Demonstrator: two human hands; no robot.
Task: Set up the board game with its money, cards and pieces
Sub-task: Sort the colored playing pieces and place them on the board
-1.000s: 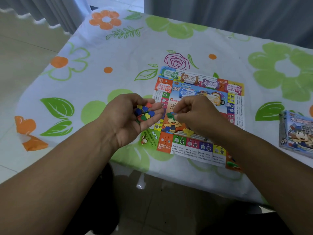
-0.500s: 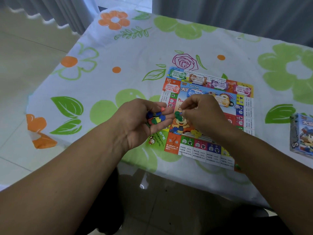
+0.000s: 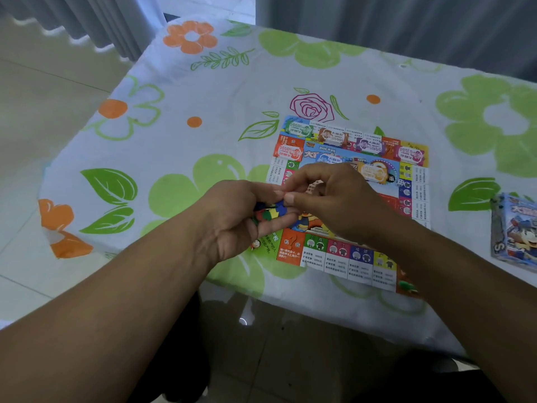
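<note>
A colourful board game sheet (image 3: 343,257) lies flat on the table near its front edge. Small stacks of paper money (image 3: 299,130) sit along the board's far squares and one orange stack (image 3: 374,173) in its middle. My left hand (image 3: 232,219) is cupped palm up over the board's left edge and holds several small coloured game pieces (image 3: 271,212). My right hand (image 3: 328,196) is above the board, its thumb and fingers pinched at the pieces in my left palm. Whether it holds a piece is hidden.
The table wears a white cloth (image 3: 203,91) printed with green and orange flowers. The game box (image 3: 514,231) lies at the right edge. Grey curtains (image 3: 406,27) hang behind the table. Tiled floor (image 3: 43,97) lies to the left.
My right hand has moved left to meet the left palm; the green piece seen in its fingertips earlier is no longer visible. The view has shifted slightly left.
</note>
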